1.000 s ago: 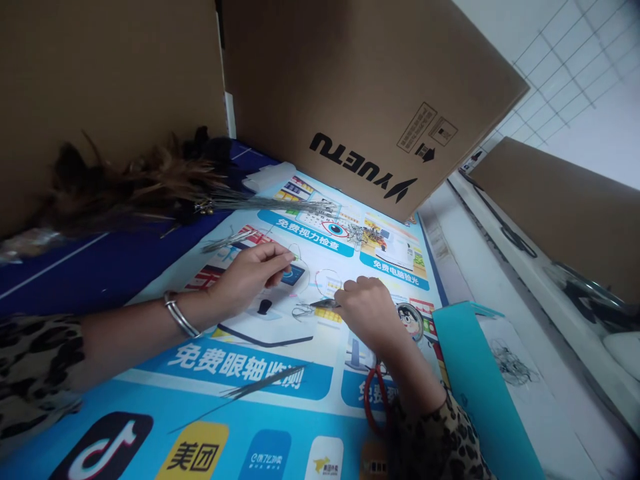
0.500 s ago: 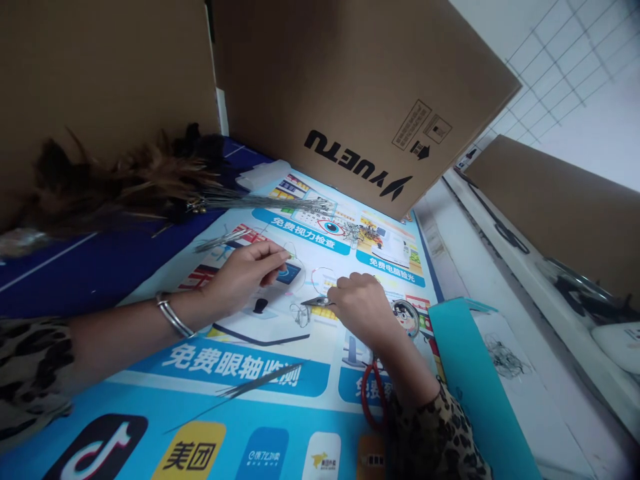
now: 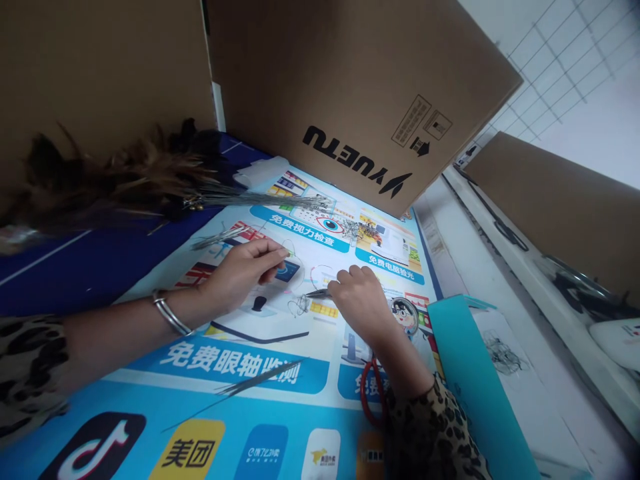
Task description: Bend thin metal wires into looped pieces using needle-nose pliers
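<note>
My left hand [image 3: 245, 270] pinches a thin wire [image 3: 291, 250] between thumb and fingers over the printed blue poster [image 3: 280, 373]. My right hand [image 3: 361, 303] is closed round small red-handled pliers [image 3: 321, 293], whose metal tip points left toward a little tangle of wire [image 3: 299, 305] lying on the poster. The red handles [image 3: 373, 393] stick out under my wrist. A wire loop [image 3: 320, 272] curves between the two hands. A silver bangle sits on my left wrist.
A bundle of brown feathers on wire stems [image 3: 130, 183] lies at the back left. Loose straight wires [image 3: 260, 381] lie near the front. Cardboard boxes [image 3: 360, 87] stand behind. A teal box lid [image 3: 475, 387] with bent wires [image 3: 503, 353] is at the right.
Both hands stay at the same spot on the poster. The pliers tip has dipped slightly toward the small wire tangle, and the view has shifted a little.
</note>
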The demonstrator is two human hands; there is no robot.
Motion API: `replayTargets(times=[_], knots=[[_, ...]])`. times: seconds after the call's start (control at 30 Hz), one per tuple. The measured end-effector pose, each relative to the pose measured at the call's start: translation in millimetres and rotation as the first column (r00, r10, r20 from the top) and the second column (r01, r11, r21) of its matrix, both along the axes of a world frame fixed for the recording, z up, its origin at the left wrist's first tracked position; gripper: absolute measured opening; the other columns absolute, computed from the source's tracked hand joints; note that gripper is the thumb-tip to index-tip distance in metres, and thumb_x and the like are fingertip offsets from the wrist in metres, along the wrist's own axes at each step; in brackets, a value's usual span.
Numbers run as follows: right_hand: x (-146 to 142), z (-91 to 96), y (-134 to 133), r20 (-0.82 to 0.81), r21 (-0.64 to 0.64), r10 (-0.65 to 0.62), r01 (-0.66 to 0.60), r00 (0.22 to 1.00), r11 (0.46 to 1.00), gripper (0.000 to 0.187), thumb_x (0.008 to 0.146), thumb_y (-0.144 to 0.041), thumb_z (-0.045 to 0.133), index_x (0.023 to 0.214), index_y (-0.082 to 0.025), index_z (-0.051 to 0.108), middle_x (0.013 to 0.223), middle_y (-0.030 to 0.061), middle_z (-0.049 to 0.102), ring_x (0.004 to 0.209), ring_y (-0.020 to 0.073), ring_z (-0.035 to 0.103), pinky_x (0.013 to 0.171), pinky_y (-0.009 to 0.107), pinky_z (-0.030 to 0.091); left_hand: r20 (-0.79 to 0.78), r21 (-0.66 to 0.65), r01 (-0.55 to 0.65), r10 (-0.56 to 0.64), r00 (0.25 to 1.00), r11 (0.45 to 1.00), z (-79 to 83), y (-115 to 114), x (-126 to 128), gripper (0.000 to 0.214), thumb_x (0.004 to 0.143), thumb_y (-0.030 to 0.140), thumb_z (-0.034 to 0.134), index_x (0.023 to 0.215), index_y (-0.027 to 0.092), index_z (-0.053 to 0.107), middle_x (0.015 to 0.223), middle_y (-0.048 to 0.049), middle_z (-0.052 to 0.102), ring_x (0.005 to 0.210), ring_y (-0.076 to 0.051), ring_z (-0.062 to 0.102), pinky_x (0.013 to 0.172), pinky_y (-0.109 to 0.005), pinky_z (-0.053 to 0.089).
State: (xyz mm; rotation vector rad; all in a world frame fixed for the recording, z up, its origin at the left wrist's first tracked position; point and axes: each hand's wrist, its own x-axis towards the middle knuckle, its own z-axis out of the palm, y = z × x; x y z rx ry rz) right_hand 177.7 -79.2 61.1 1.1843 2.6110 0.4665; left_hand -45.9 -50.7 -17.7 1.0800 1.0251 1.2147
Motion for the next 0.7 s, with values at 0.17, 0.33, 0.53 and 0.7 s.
replayTargets(times=[0.17, 0.33, 0.53, 0.7], knots=[[4, 3.7, -1, -0.014, -0.036, -0.054, 0.054, 0.998, 0.998, 0.015, 0.094, -0.020, 0.056, 0.085, -0.018, 0.066, 0.087, 0.0074, 0.066, 0.085, 0.0220, 0.053, 0.073, 0.034, 0.031, -0.012, 0.007, 0.016, -0.016, 1.000, 1.000, -2.5, 1, 0, 0.026, 0.084, 0.039, 0.069, 0.071, 0.019, 0.061, 0.058, 0.0041, 0.052, 0.050, -0.009, 0.042, 0.046, -0.022, 0.030], [4, 8.6, -5, -0.012, -0.084, -0.008, 0.007, 1.000, 0.996, 0.013, 0.092, -0.019, 0.058, 0.083, -0.018, 0.066, 0.085, 0.0067, 0.065, 0.083, 0.0216, 0.053, 0.071, 0.033, 0.030, -0.028, 0.016, 0.016, -0.016, 0.999, 1.000, -1.0, 1, -1, 0.027, 0.085, 0.039, 0.068, 0.069, 0.019, 0.059, 0.056, 0.0045, 0.051, 0.049, -0.009, 0.041, 0.046, -0.022, 0.030], [5, 13.1, -6, -0.003, -0.052, 0.046, -0.046, 0.999, 0.998, 0.012, 0.091, -0.016, 0.059, 0.082, -0.017, 0.065, 0.084, 0.0071, 0.064, 0.084, 0.0217, 0.051, 0.071, 0.034, 0.028, -0.037, 0.010, 0.025, -0.025, 0.999, 1.000, 1.5, 0, 0, 0.029, 0.085, 0.040, 0.068, 0.068, 0.019, 0.059, 0.055, 0.0040, 0.051, 0.049, -0.010, 0.042, 0.047, -0.023, 0.030], [3, 9.7, -5, -0.029, -0.029, 0.103, -0.104, 0.994, 0.994, 0.015, 0.094, -0.019, 0.056, 0.082, -0.017, 0.064, 0.084, 0.0072, 0.063, 0.084, 0.0223, 0.049, 0.071, 0.035, 0.027, -0.020, 0.005, 0.030, -0.030, 0.999, 1.000, -1.0, 1, 0, 0.027, 0.085, 0.040, 0.068, 0.070, 0.019, 0.059, 0.055, 0.0043, 0.051, 0.049, -0.009, 0.041, 0.047, -0.022, 0.030]])
